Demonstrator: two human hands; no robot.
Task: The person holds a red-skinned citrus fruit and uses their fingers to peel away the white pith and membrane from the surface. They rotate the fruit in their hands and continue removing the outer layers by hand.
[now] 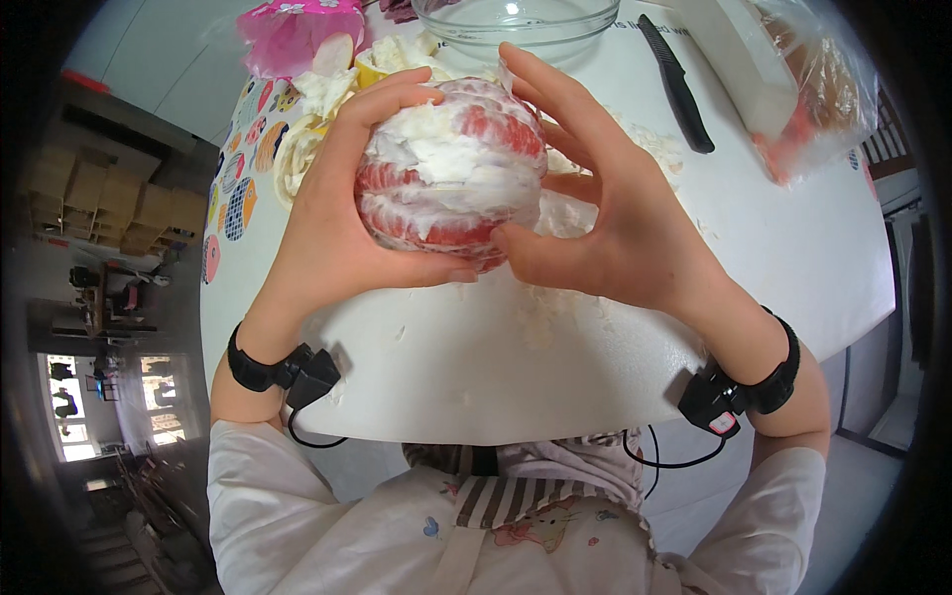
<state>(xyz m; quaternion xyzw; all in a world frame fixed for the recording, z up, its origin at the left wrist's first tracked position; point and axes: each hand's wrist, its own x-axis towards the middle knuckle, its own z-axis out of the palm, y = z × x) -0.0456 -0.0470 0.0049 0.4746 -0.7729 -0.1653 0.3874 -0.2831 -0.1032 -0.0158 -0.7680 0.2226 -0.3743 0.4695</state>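
A peeled red-fleshed pomelo (454, 167), partly covered in white pith, is held up over the table between both hands. My left hand (327, 201) wraps its left side, thumb underneath and fingers over the top. On the right side, my right hand (617, 201) has its thumb pressed to the lower front of the fruit, with other fingers raised or behind it. Red flesh shows in bands between the patches of pith. The far side of the fruit is hidden. Both wrists wear black straps with small cabled devices.
Yellow-and-white peel (297, 160) lies left of the fruit, by a pink plastic bag (305, 37). Behind stands a clear glass bowl (517, 37). A black knife (677, 89) rests at right, near a white box (744, 74) and a clear plastic bag (833, 104). Pith scraps dot the white table (476, 372).
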